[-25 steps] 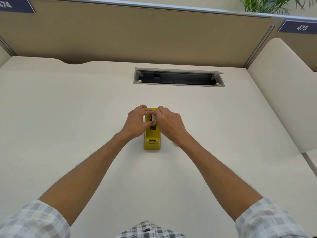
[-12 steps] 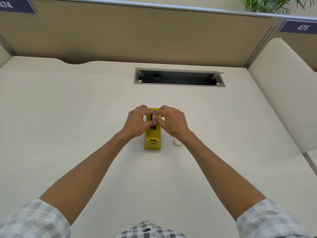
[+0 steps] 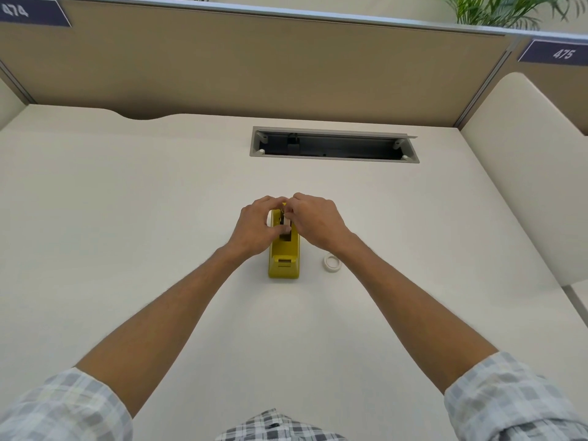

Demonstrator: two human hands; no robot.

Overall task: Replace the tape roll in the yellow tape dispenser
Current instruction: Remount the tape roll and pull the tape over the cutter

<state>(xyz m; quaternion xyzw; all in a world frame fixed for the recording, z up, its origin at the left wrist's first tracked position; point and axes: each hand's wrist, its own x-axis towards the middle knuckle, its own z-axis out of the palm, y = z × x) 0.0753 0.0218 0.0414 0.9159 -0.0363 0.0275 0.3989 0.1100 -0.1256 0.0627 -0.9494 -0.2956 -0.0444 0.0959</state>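
Much of the far half of the yellow tape dispenser (image 3: 284, 261) is hidden beneath the left hand (image 3: 254, 229) and the right hand (image 3: 318, 222), both curled over its top. A white tape roll (image 3: 287, 221) is only partly seen between the fingertips; it appears to be pinched by both hands above the dark slot, though which fingers actually touch it cannot be made out. The dispenser stands near the middle of the tabletop (image 3: 127, 218), its near end (with the cutter block) turned toward the near edge. A second small white roll (image 3: 332, 261) lies flat just right of the dispenser. An open cable tray (image 3: 334, 147) is set toward the far edge.
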